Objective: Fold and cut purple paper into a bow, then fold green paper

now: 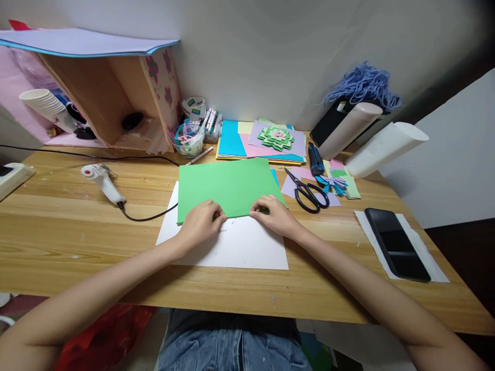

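A sheet of green paper (228, 183), seemingly folded or stacked at its lower left edge, lies over a white sheet (247, 247) on the table. My left hand (203, 221) is closed at the near edge of the green paper, thumb and fingers pinching it left of the middle. On the same edge, farther right, my right hand (273, 211) pinches the paper too, with its fingers curled. Small dark marks show on the white sheet between my hands. Black-handled scissors (307, 190) lie to the right of the green paper.
A white glue gun (102, 180) with a black cord lies left. Behind are coloured papers (232, 139), a green paper flower (276, 138), a tub of craft bits (189, 139) and a box (116, 93). To the right are a blue cutter (316, 158), a paper roll (386, 149) and a phone (396, 242).
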The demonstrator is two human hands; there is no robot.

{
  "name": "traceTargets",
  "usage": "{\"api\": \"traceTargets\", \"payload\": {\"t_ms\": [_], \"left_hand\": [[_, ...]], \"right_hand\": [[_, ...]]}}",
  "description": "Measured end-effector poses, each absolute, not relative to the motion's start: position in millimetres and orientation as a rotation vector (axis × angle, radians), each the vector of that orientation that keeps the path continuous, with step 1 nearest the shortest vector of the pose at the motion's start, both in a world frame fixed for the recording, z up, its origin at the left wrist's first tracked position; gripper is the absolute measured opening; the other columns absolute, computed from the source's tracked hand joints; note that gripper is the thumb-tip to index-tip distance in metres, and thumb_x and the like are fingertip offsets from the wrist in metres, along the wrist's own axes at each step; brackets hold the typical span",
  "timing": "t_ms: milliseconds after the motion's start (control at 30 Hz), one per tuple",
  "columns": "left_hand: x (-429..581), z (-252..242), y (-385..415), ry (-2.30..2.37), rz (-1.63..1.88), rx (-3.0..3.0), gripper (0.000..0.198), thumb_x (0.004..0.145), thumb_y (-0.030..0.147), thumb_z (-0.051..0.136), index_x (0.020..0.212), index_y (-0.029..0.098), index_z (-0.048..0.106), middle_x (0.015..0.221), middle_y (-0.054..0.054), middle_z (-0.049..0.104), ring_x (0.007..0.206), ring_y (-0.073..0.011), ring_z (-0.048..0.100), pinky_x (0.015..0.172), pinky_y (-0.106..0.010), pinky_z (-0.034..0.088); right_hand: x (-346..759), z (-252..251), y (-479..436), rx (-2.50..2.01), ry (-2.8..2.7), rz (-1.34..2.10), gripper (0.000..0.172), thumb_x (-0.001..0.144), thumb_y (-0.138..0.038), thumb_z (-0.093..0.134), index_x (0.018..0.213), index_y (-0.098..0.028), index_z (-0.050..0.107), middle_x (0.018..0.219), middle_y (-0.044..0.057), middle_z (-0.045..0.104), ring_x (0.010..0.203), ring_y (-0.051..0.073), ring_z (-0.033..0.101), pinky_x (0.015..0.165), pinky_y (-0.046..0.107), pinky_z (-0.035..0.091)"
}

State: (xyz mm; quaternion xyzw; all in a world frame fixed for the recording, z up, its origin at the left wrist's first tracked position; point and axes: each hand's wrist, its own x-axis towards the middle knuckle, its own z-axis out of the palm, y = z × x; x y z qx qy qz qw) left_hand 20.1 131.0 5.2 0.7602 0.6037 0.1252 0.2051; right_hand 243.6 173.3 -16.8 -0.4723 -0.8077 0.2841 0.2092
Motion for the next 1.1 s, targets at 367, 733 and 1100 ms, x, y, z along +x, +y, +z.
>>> {"api": "traceTargets", "payload": {"t_ms": [367, 733, 1100], "left_hand": [[19.9, 15.1, 149.4, 1.666, 0.283, 1.887, 0.013, 0.072, 0.029, 0.058, 0.071, 0.017, 0.063, 0.067, -0.002, 0.065, 0.062, -0.0156, 0.057, 0.053, -0.025, 0.037], [33.4, 7.8, 117.3, 1.468, -0.079, 2.718, 0.028, 0.086, 0.009, 0.039, 0.105, 0.012, 0.059, 0.094, -0.010, 0.060, 0.081, -0.0196, 0.056, 0.055, -0.026, 0.040], [28.4, -3.8, 115.4, 1.396, 0.011, 2.823, 0.029, 0.086, 0.005, 0.033, 0.108, 0.009, 0.052, 0.093, -0.011, 0.055, 0.081, -0.0206, 0.054, 0.064, -0.031, 0.047]], "right_hand": [[243.5, -16.0, 187.0, -1.384, -2.112, 0.964, 0.007, 0.068, -0.026, 0.068, 0.068, -0.019, 0.069, 0.075, 0.001, 0.063, 0.068, 0.014, 0.053, 0.062, 0.025, 0.039], [237.8, -7.3, 204.9, -1.474, -2.240, 1.105, 0.006, 0.063, -0.023, 0.071, 0.067, -0.018, 0.071, 0.063, -0.001, 0.062, 0.059, 0.012, 0.053, 0.052, 0.022, 0.037], [248.6, -18.4, 163.6, -0.803, -2.673, 0.017, 0.022, 0.090, -0.011, 0.041, 0.085, -0.014, 0.063, 0.080, 0.008, 0.063, 0.074, 0.017, 0.056, 0.063, 0.027, 0.041]]}}
